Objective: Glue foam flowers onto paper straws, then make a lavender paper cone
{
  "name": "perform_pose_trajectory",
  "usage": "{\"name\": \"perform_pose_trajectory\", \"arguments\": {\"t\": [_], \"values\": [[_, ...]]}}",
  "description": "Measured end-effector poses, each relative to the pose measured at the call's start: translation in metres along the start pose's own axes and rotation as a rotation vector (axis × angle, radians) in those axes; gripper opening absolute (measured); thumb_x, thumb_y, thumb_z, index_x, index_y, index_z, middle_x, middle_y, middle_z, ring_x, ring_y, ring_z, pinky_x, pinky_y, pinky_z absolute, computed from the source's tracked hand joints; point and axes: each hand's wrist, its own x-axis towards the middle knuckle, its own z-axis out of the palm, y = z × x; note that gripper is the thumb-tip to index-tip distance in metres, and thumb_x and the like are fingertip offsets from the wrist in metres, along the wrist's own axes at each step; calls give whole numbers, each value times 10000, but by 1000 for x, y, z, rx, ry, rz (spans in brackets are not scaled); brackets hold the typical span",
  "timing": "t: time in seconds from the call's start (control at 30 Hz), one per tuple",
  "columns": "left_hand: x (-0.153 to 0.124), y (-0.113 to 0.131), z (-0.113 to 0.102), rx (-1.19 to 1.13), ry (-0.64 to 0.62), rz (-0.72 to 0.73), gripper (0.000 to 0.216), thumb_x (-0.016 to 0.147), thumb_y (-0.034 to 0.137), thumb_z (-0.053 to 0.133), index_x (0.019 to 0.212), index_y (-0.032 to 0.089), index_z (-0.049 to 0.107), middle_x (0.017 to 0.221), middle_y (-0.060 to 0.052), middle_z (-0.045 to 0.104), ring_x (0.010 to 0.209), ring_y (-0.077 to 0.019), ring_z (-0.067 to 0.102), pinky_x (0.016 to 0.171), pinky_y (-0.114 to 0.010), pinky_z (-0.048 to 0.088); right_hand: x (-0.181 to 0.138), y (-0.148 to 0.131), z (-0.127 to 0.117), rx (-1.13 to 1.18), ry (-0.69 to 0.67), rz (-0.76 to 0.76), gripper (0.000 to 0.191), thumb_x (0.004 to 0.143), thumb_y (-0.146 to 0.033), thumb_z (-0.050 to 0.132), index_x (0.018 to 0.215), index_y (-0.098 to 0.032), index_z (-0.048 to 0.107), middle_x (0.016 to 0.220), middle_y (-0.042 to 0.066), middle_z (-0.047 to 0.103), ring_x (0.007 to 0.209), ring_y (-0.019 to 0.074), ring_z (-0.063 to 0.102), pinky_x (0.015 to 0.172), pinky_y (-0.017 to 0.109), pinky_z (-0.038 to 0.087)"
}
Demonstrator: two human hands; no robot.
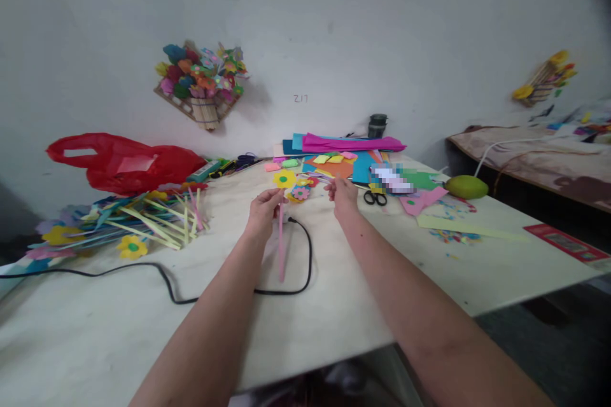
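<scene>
My left hand (264, 210) is closed, thumb and fingers pinching a pink stem (281, 261) that hangs down over the table. Just above its fingertips is a yellow craft flower (285, 179) with a green centre, which looks joined to the stem's top. My right hand (342, 196) is raised to the right with its fingers curled together. Whatever it may hold is too small to make out. Between the hands lies a pink craft flower (300, 193) among other small flowers. Partly hidden by my left hand is a white object on a black cord (310, 254).
Finished flowers and pale strips (153, 222) are heaped at left, below a red plastic bag (128, 162). Black-handled scissors (375, 198), a phone (394, 179), coloured sheets (353, 144) and paper scraps (453, 236) lie right and behind. A green oval object (466, 187) sits near the right edge.
</scene>
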Motion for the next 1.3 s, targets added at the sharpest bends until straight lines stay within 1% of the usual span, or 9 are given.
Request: {"name": "perform_pose_trajectory", "arguments": {"t": [0.13, 0.33, 0.47, 0.6, 0.77, 0.87, 1.0, 1.17, 1.3], "values": [[0, 0, -1, -97, 9, -48, 315, 537, 338, 765, 751, 140, 646, 629, -8, 609, 406, -30, 346, 378, -188, 217, -12, 3, 6, -119, -238, 84, 134, 749, -241, 558, 655, -146, 557, 533, -6, 618, 362, 44, 427, 335, 153, 304], [0, 2, -1, -135, 45, -73, 340, 515, 326, 781, 797, 174, 666, 785, -18, 652, 560, -65, 497, 438, -179, 311, -34, 3, 15, -236, -794, 227, 228, 752, -350, 589, 749, -124, 612, 646, 52, 681, 336, 39, 420, 314, 157, 259], [0, 4, 1, -180, 67, -95, 348, 500, 305, 783, 800, 180, 657, 849, -21, 652, 643, -104, 551, 474, -200, 370, -47, 2, 21, -229, -976, 239, 269, 720, -395, 623, 725, -127, 610, 634, 51, 676, 316, 36, 396, 300, 164, 232], [-1, 6, 3, -193, 73, -81, 353, 504, 306, 773, 808, 171, 654, 845, -30, 649, 579, -90, 523, 437, -199, 348, -56, 2, 27, -233, -1014, 243, 263, 673, -386, 659, 647, -137, 581, 568, 26, 647, 310, 28, 355, 300, 165, 206], [1, 9, 3, -170, 73, -1, 328, 538, 290, 744, 840, 185, 675, 879, -27, 642, 655, -79, 516, 498, -177, 356, -54, -8, 27, -226, -988, 137, 215, 681, -343, 631, 650, -133, 596, 513, -6, 602, 326, 25, 326, 324, 168, 171], [3, 12, 1, -211, 77, -3, 274, 577, 277, 676, 836, 187, 672, 865, -28, 647, 662, -82, 506, 495, -174, 328, -46, -19, 22, -239, -956, 12, 213, 695, -337, 613, 655, -128, 620, 532, -7, 596, 382, 31, 353, 357, 165, 210], [4, 17, -1, -276, 99, -26, 250, 610, 282, 573, 808, 160, 665, 817, -50, 648, 639, -94, 492, 480, -182, 310, -35, -29, 14, -231, -914, -121, 226, 714, -344, 605, 639, -131, 626, 595, 8, 598, 531, 65, 488, 456, 168, 319], [3, 21, -3, -291, 87, -45, 249, 598, 300, 563, 782, 155, 650, 795, -50, 640, 593, -94, 484, 454, -192, 295, -33, -35, 12, -138, -889, -139, 239, 717, -377, 609, 652, -147, 608, 621, -1, 578, 583, 87, 518, 557, 207, 403], [4, 22, -5, -303, 60, -58, 275, 638, 369, 584, 797, 154, 649, 809, -57, 634, 579, -89, 494, 447, -197, 306, -33, -38, 10, -180, -925, -134, 257, 723, -401, 599, 666, -150, 598, 606, -10, 563, 489, 74, 470, 483, 206, 382]]}}
